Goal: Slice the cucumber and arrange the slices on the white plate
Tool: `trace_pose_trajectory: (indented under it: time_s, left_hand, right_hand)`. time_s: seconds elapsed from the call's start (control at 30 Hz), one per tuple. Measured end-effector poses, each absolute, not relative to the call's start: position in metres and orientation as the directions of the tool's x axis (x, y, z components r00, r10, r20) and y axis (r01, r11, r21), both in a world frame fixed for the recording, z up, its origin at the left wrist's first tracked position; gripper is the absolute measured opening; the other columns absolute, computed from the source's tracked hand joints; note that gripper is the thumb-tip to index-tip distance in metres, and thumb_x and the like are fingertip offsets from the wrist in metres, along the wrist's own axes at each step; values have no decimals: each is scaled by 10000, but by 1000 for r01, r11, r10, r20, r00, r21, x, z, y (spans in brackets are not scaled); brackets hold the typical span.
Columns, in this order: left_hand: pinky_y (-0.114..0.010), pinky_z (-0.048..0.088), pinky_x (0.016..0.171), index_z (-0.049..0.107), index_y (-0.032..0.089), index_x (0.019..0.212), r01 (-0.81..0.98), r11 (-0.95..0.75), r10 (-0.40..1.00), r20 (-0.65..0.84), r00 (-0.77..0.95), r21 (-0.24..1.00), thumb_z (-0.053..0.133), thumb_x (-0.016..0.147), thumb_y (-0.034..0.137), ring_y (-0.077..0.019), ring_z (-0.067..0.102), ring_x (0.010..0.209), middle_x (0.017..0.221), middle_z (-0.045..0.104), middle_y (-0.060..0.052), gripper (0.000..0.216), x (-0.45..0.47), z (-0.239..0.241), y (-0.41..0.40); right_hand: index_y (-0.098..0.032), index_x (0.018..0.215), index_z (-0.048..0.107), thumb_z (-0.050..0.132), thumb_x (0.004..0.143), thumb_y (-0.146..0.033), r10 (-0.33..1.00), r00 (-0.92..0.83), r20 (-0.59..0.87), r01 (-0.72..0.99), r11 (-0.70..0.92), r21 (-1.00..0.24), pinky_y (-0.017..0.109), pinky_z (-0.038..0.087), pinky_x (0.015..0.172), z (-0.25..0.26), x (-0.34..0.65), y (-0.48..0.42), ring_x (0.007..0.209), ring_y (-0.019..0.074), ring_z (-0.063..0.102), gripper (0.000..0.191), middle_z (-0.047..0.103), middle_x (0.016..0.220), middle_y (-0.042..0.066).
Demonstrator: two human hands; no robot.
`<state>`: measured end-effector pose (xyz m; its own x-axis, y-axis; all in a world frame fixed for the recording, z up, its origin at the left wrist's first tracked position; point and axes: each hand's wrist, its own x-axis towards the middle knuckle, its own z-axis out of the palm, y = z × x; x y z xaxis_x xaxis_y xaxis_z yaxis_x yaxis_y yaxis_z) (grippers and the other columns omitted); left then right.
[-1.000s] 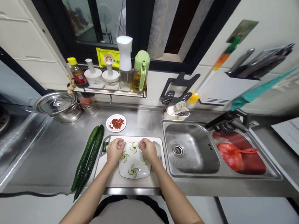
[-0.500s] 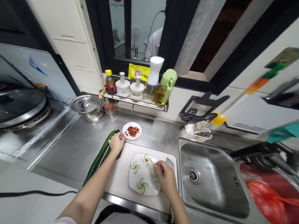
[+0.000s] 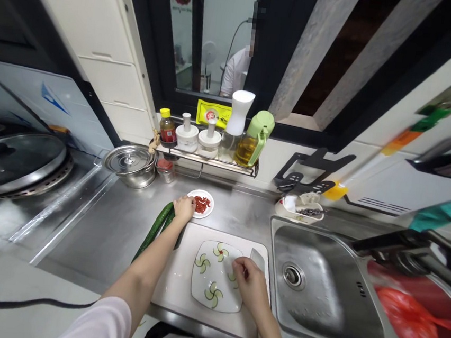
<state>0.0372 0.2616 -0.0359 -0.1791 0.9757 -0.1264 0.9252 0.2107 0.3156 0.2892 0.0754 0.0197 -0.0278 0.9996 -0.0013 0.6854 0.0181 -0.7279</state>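
My left hand [image 3: 184,208] is at the left rim of a small white dish [image 3: 205,214], its bent fingertips reaching to the small dried red berries [image 3: 202,205], which look like goji berries. Whether the fingertips hold a berry is too small to see. Over the right part of a white plate [image 3: 203,273], my right hand [image 3: 250,280] is closed in a pinch; anything between its fingers is hidden. Pinwheels of thin cucumber slices [image 3: 213,294] lie on the plate, and the far one has a red centre. Whole cucumbers [image 3: 158,231] lie beside my left forearm.
The plate stands on a white cutting board [image 3: 181,292], with a knife blade [image 3: 257,258] along its right side. To the right is a steel sink [image 3: 318,284]. A condiment rack [image 3: 210,161] and a lidded pot [image 3: 130,165] stand behind.
My left hand has moved right, from beside the dish to its berries. My right hand stays pinched over the plate. The view has shifted slightly.
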Motion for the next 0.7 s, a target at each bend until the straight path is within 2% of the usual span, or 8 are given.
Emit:
trace_pose_trajectory:
  time_s: [0.27,0.5,0.63,0.7]
  left_hand:
    - [-404,328,908,706,249,980,939,201,976,-140,-167,279,500,878,296,-261,556,1057,1107,651,-95,235,39,-45,269]
    - [-401,342,893,706,224,936,929,189,982,-87,-170,317,462,893,297,-262,572,1032,1046,667,-104,258,37,-43,265]
    - [-380,365,883,709,221,887,848,281,959,-97,-267,450,523,856,300,-255,587,1016,1022,680,-94,204,33,-42,263]
    - [-336,390,839,707,214,846,709,331,937,-130,-323,623,587,809,296,-226,604,945,949,691,-74,150,33,-42,261]
  right_hand:
    - [-196,815,628,431,899,-468,999,-40,0,699,28,-715,273,407,594,18,286,81,640,179,569,347,625,723,51]
    - [-197,806,626,427,902,-460,998,-56,-3,702,37,-711,267,403,590,16,286,85,642,175,568,343,631,730,52]
    - [-197,813,630,424,902,-466,999,-55,-1,700,37,-713,269,405,592,16,287,85,647,177,574,351,635,731,56]
    - [-196,814,631,423,901,-461,999,-50,-6,701,31,-712,271,404,596,16,286,84,647,178,574,348,634,727,55]
